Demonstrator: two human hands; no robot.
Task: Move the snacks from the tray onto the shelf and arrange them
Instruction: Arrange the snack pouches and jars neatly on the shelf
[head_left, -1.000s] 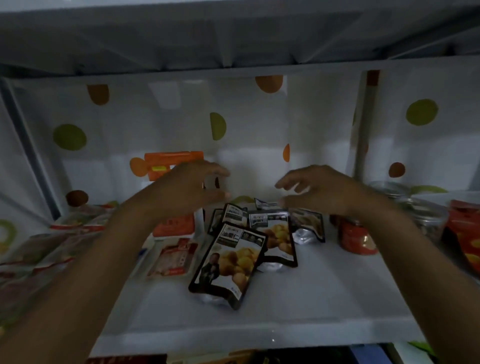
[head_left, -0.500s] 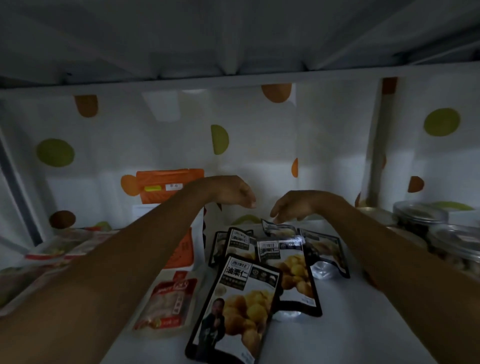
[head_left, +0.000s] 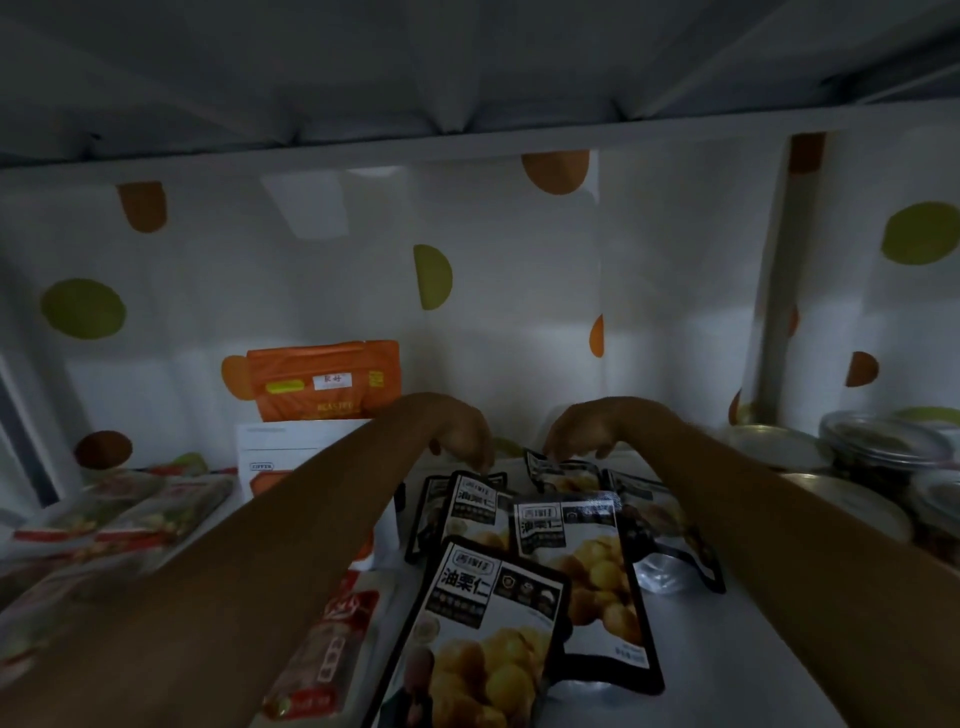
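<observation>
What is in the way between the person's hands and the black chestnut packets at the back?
Nothing visible. The left hand and the right hand are at the top edges of the rearmost chestnut packets; whether they grip them is unclear. The nearer packets lie below the forearms, not between.

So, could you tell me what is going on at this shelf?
A person reaches deep into the shelf with both hands. The left hand and right hand sit, fingers curled down, on the rearmost of the black snack packets lying overlapped there; whether either has a grip is unclear. Jars stand to the right.
</observation>
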